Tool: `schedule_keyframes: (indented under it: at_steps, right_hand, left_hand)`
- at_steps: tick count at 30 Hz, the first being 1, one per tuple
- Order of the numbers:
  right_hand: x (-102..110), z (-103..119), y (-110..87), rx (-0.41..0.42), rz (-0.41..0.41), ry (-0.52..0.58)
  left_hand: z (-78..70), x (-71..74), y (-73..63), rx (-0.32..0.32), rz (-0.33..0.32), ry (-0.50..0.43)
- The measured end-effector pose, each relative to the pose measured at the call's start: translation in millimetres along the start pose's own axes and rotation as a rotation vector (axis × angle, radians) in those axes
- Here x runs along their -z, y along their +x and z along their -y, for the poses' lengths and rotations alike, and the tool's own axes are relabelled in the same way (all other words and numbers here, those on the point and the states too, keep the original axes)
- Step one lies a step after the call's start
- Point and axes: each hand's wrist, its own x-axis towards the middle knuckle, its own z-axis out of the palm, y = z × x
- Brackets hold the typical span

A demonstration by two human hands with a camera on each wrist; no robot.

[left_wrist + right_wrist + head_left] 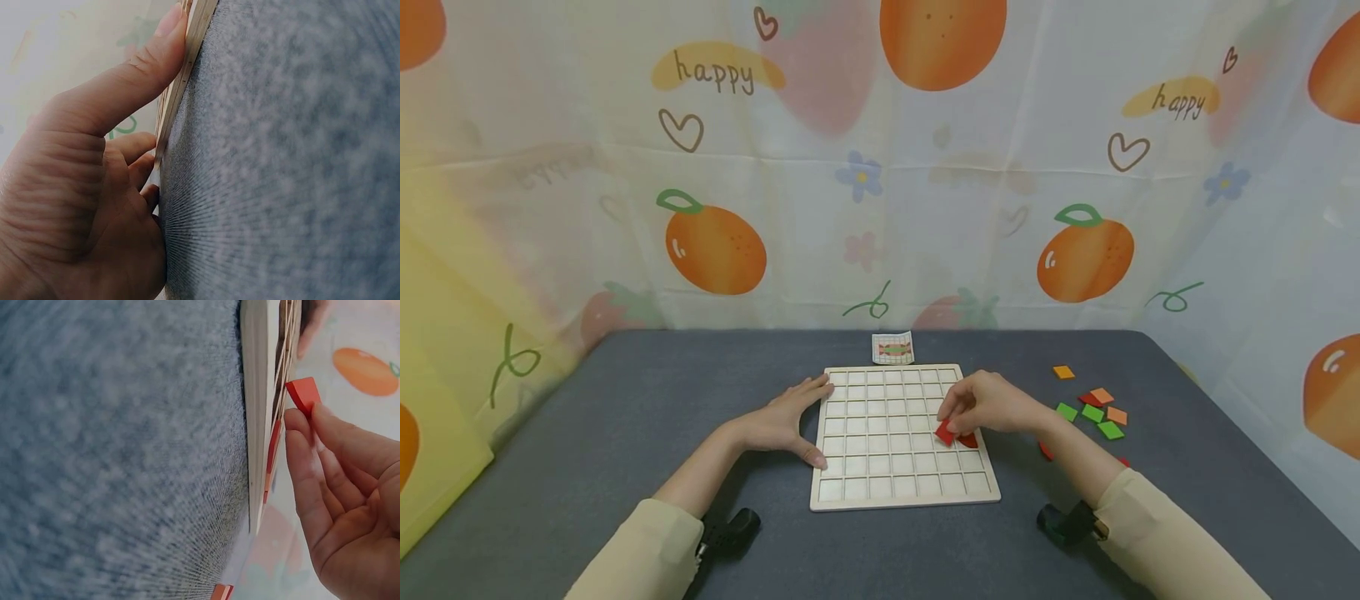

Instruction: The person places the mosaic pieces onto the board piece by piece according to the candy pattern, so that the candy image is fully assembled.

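A pale wooden grid board (880, 467) lies on the dark table. My left hand (782, 421) rests at its left edge with fingers and thumb spread; the left wrist view shows the thumb (137, 84) on the rim. Over the right part of the grid, my right hand (988, 404) pinches a red square tile (945, 432) between thumb and fingertips. In the right wrist view this red tile (304, 392) is tilted, a little off the board. Just right of it, a red piece with a curved edge (969, 441) lies on the grid, partly hidden by the hand.
Loose green (1092, 412), orange (1117, 416) and red tiles (1090, 399) lie right of the board; the right forearm partly covers some red ones. A yellow-orange tile (1063, 372) lies farther back. Behind the board stands a small pattern card (892, 349). A printed curtain (880, 208) hangs behind.
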Motion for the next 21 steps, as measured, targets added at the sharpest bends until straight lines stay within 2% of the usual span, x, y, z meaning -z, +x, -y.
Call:
schedule_keyframes:
  at_steps: [21]
  right_hand:
    - [-2.7, -1.8, 0.8, -0.036, 0.026, -0.006]
  left_hand:
    - [1.5, -0.7, 0.9, -0.016, -0.004, 0.004]
